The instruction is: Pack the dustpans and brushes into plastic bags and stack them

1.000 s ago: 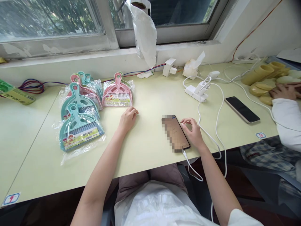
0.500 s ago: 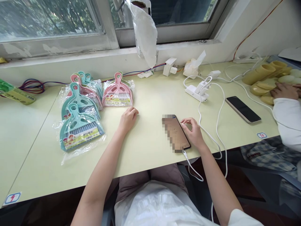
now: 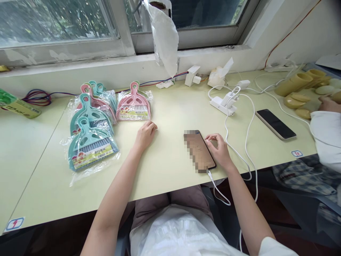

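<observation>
My left hand (image 3: 146,133) rests on the pale green table (image 3: 167,142) with its fingers curled together and nothing visible in them. It lies just below a pink dustpan-and-brush set (image 3: 134,106) in clear wrap. To its left, several wrapped sets overlap, with a teal one (image 3: 90,147) in front. My right hand (image 3: 217,147) is at the right edge of a phone (image 3: 201,151), fingers bent and thumb near the index fingertip, holding nothing visible. The phone lies flat with its screen lit and partly pixelated, and a white cable (image 3: 213,179) is plugged into its lower end.
Behind my right hand is a white power strip (image 3: 222,105) with trailing cables. A dark-screened phone (image 3: 275,123) lies further right. At the far right, a person's hand (image 3: 330,104) is by yellow cylinders (image 3: 297,84). A green box (image 3: 20,103) stands at the left.
The other person's hand at the far right has moved right, away from the yellow pieces. The markings on the lit phone screen differ slightly. My hands have stayed where they were.
</observation>
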### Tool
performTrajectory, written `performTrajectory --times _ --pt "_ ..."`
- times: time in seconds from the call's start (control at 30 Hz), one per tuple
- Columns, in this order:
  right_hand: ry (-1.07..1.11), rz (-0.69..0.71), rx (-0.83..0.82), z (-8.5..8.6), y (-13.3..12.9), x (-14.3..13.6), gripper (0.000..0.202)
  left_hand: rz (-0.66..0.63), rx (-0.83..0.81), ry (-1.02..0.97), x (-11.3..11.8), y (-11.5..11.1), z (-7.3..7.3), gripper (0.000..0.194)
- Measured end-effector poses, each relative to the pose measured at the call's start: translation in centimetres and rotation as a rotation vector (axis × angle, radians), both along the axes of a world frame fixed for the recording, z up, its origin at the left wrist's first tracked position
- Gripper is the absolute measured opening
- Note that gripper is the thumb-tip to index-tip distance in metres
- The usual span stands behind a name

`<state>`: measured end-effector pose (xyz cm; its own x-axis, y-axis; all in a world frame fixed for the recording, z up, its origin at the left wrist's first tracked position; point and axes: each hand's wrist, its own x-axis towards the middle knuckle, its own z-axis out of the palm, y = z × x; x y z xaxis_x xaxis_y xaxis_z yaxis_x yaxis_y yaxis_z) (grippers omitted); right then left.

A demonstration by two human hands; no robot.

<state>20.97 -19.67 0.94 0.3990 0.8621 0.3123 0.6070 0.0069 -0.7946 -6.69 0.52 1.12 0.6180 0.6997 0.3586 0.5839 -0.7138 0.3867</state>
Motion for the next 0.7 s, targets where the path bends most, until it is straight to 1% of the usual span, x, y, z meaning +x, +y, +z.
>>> performTrajectory --times 0.27,0.47,0.7 --pt "-0.004 -0.008 0.002 0.03 -0.01 -0.05 0.008 0.001 0.013 0.013 0.02 0.04 -0.08 0.021" --pt "-0.019 -0.017 0.025 -0.35 0.01 0.21 0.005 0.005 0.008 0.016 -0.01 0.02 -0.06 0.021" --pt "-0.01 -0.022 0.032 -0.24 -0.06 0.15 0.02 0.014 -0.008 0.024 0.04 0.01 -0.04 0.021"
